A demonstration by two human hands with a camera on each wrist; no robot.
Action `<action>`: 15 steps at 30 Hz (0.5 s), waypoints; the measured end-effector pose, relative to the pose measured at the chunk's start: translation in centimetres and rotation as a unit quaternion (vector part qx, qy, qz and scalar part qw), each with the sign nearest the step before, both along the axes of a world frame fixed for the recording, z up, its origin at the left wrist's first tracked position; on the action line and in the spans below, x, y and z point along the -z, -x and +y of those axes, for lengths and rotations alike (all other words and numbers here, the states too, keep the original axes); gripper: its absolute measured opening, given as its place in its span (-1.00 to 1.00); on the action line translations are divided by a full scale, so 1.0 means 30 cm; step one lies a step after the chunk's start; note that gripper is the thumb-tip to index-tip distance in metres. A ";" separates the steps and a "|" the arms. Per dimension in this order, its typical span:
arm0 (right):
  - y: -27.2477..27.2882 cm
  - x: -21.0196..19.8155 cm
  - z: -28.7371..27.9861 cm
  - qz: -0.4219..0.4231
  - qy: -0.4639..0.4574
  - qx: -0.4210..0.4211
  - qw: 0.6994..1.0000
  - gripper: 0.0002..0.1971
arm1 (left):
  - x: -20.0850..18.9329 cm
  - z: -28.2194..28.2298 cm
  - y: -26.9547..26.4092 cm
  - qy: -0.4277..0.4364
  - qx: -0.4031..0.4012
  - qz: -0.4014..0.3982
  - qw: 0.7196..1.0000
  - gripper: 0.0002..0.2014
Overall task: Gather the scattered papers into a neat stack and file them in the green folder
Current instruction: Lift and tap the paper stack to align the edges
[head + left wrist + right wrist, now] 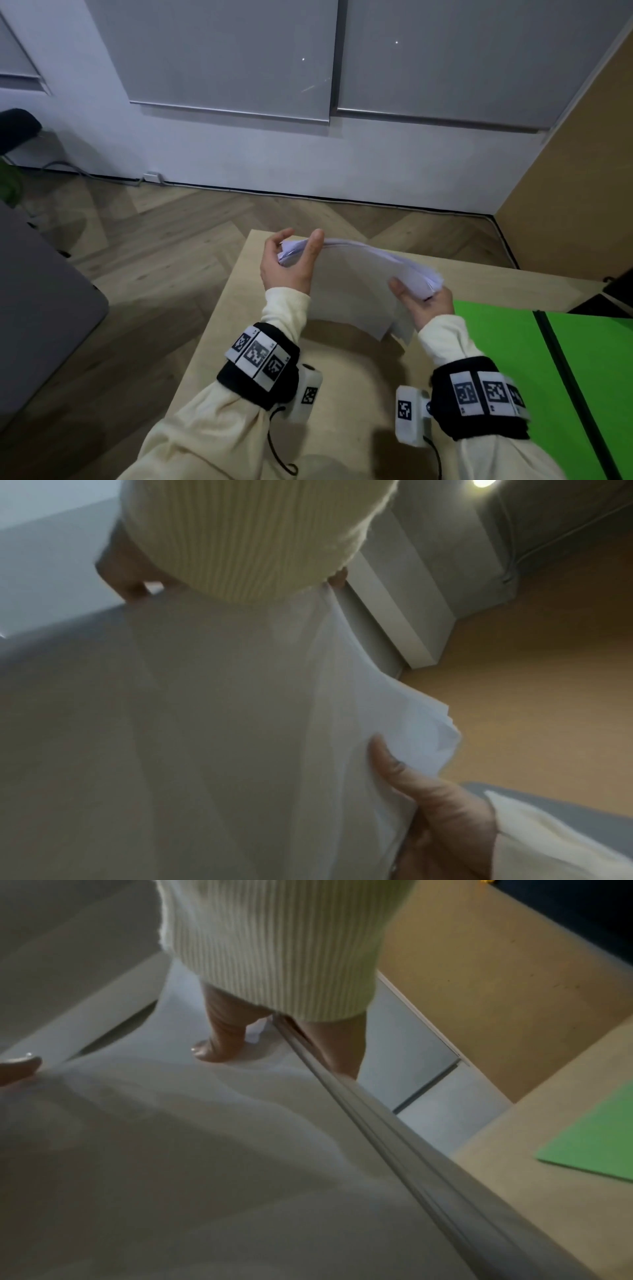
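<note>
A stack of white papers (356, 284) is held upright over the light wooden table (342, 394), bowed, with its lower corners uneven. My left hand (297, 248) pinches its left end between thumb and fingers. My right hand (422, 300) grips the right end, thumb on the near face and fingers hidden behind. The green folder (507, 359) lies open and flat on the table to the right, with a black spine (561, 377). The left wrist view is filled by the papers (240, 723), with the right thumb (407, 775) on them. The right wrist view shows the papers (205, 1150) edge-on and a folder corner (596, 1137).
The table's left and far edges drop to a wood floor (154, 246). A grey piece of furniture (41, 301) stands at the left. A dark object (616, 294) sits at the far right of the table, behind the folder. A wall with grey blinds lies ahead.
</note>
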State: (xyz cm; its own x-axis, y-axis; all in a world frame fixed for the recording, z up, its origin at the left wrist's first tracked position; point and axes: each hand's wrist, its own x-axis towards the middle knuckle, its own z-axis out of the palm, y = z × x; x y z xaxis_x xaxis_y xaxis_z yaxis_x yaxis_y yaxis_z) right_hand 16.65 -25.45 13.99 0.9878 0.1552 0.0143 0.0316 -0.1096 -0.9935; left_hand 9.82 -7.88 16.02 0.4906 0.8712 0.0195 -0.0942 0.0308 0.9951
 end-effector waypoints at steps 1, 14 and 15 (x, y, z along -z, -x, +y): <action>0.003 0.011 -0.001 0.004 -0.006 -0.004 1.000 -0.77 | -0.003 0.002 -0.006 0.009 -0.027 0.003 1.000 -0.51; -0.017 0.051 0.013 0.031 0.027 -0.012 0.999 -0.71 | -0.027 0.060 -0.042 0.056 0.022 -0.020 0.998 -0.61; -0.011 0.047 0.019 0.038 0.019 0.017 0.999 -0.69 | -0.033 0.049 -0.040 0.050 0.033 -0.019 0.998 -0.66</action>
